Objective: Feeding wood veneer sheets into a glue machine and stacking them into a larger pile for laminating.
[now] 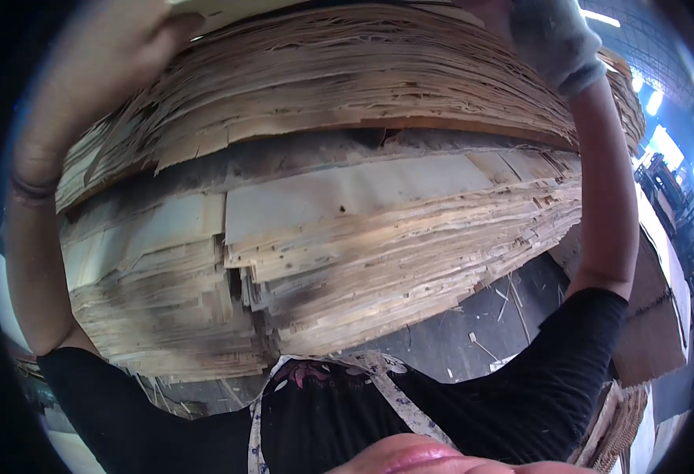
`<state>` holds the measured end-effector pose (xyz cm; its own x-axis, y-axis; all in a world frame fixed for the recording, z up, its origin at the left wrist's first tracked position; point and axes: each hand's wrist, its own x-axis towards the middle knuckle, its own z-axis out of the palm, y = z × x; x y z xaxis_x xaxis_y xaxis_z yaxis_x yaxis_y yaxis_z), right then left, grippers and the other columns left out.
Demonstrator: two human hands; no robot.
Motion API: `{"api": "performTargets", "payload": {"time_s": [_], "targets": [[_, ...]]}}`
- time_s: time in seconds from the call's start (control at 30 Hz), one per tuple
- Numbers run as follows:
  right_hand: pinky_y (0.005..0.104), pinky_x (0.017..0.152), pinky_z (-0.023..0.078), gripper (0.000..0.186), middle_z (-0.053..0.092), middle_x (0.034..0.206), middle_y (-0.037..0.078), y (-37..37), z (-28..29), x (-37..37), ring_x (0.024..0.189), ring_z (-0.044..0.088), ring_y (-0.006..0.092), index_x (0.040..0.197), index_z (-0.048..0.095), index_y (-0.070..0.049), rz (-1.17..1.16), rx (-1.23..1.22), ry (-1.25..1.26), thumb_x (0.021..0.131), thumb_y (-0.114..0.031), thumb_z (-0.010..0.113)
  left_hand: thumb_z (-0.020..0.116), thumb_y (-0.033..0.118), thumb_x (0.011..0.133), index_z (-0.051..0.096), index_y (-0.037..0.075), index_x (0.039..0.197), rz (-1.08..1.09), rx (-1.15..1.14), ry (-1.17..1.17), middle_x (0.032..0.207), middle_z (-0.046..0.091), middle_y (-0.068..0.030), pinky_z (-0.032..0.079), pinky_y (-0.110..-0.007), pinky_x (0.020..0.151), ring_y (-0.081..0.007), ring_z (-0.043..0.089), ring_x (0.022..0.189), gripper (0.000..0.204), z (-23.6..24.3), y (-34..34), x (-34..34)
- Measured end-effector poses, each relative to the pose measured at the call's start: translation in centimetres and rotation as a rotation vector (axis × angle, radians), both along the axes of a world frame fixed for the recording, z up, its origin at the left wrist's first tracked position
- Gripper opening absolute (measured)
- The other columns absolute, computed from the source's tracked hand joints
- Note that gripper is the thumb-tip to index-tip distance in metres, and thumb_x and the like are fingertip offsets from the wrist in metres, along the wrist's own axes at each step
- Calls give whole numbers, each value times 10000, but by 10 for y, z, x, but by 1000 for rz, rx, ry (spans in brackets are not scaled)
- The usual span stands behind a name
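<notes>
Both my arms reach up and forward over a tall stack of thin wood veneer sheets. At the upper left, my left hand is bent at the edge of a pale veneer sheet, its thumb against the sheet; the other fingers are partly cut off by the frame. My right hand, in a grey glove, is over the right end of the tall stack. Its fingertips are blurred and run out at the top edge, so their grip is hidden.
Nearer to me lies a lower veneer pile with ragged edges, split by a gap from a smaller pile on the left. Wood scraps litter the dark floor. A brown board-like block stands at the right.
</notes>
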<state>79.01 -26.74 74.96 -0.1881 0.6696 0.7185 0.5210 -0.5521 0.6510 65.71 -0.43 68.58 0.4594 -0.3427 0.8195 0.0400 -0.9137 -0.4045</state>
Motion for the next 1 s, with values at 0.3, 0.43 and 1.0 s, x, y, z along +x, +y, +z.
{"api": "performTargets", "payload": {"time_s": [0.3,0.43,1.0], "targets": [[343,710,503,309,660,866,121,-3,-2,0,764,633,256,1115,591,-59,123,-55,82,847,-208,624,637,134,716,581,5,1032,117,-94,-61,922,639,-200,485,-387,747,-333,625,867,346,-2,-71,-2],[356,747,494,270,654,860,128,3,2,-29,797,628,255,1057,623,-52,-223,64,443,862,-238,601,672,165,699,574,12,1057,164,-121,-73,947,642,-192,480,-378,772,-321,624,893,401,0,-73,0],[413,814,492,260,671,924,127,-6,-36,-33,899,638,306,1017,668,-139,-392,10,72,804,-204,534,637,87,674,636,14,877,363,-36,84,865,646,-217,500,-444,769,-373,624,877,216,-3,-39,1]]}}
